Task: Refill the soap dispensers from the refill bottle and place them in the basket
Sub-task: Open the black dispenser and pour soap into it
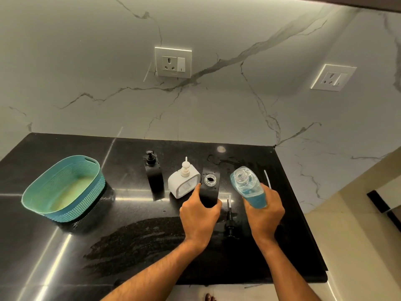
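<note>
Desk (65,246): black polished stone, set against a veined marble wall (86,61) with two sockets.

Basket (63,189): teal woven plastic, oval, standing on the desk far to my left, well apart from the bottles; nothing inside.

Refill bottle (249,187): clear, cap off, blue soap filling its lower part. My right hand (263,216) grips its base, fingers closed around it, and holds it above the desk, leaning away from me, just right of the open dispenser.

Open black dispenser (209,190): rectangular, upright on the desk, pump removed, clear threaded neck showing. My left hand (198,216) holds its near side, fingers closed on the body.

White dispenser (183,183): squarish, pump fitted, standing just left of the open one.

Capped black dispenser (154,172): tall and narrow, pump fitted, left of the white one and apart from it.

Loose black pump (229,222): lying on the desk between my two hands, tube pointing towards the wall.

Thin pale tube (268,178): lying on the desk beyond my right hand; what it belongs to I cannot tell.
</note>
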`<state>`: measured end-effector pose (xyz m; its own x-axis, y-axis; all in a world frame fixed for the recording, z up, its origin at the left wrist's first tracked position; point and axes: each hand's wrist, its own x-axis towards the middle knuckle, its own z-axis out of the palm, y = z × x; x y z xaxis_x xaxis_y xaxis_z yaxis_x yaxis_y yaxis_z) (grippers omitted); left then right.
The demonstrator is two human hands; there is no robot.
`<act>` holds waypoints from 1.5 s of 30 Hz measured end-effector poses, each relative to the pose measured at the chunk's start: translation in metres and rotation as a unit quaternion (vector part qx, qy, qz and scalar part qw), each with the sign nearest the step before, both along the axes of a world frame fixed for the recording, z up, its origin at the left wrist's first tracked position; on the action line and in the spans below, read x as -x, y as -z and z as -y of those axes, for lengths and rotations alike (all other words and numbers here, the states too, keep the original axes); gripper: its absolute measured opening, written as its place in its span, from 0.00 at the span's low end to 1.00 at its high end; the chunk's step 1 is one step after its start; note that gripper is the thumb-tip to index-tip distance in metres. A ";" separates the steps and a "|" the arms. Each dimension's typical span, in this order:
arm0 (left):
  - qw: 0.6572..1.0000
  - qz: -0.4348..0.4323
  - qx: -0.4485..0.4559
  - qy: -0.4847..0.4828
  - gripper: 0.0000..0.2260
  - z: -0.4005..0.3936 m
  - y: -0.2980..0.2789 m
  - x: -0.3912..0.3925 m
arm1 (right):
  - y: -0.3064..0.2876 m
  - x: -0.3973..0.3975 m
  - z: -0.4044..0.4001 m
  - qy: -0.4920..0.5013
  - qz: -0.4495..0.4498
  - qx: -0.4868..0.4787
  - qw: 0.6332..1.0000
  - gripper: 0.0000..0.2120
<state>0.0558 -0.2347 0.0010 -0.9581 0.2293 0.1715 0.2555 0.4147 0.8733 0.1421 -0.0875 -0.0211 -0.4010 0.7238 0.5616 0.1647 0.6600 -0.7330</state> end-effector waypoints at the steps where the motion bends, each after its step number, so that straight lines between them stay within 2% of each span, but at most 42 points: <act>1: 1.000 -0.004 0.000 0.001 0.18 0.000 0.000 0.000 | 0.001 0.000 0.000 0.001 0.005 -0.004 1.000 0.26; 12: 1.000 -0.011 0.005 0.004 0.26 -0.002 -0.006 -0.006 | -0.010 0.000 0.003 -0.004 0.035 -0.052 0.998 0.27; 20: 0.999 -0.028 0.020 0.017 0.25 -0.002 -0.009 -0.008 | -0.011 -0.002 0.000 0.009 0.066 -0.085 0.994 0.28; 25: 0.999 -0.035 0.024 0.012 0.30 -0.003 -0.011 -0.009 | -0.013 -0.002 -0.002 0.004 0.085 -0.095 0.992 0.29; 30: 0.998 -0.037 0.050 0.022 0.27 -0.005 -0.008 -0.006 | -0.015 -0.003 -0.004 0.006 0.105 -0.118 0.987 0.28; 36: 0.997 -0.035 0.064 0.018 0.28 -0.008 -0.005 -0.006 | -0.016 -0.001 -0.006 0.022 0.126 -0.134 0.983 0.28; 45: 0.997 -0.042 0.067 0.015 0.33 -0.014 -0.003 -0.007 | -0.010 -0.002 -0.010 0.022 0.155 -0.160 0.975 0.32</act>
<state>0.0623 -0.2210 0.0036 -0.9339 0.2835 0.2177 0.3400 0.5167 0.7857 0.1443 -0.0777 -0.0115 -0.5589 0.5518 0.6190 0.3788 0.8339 -0.4014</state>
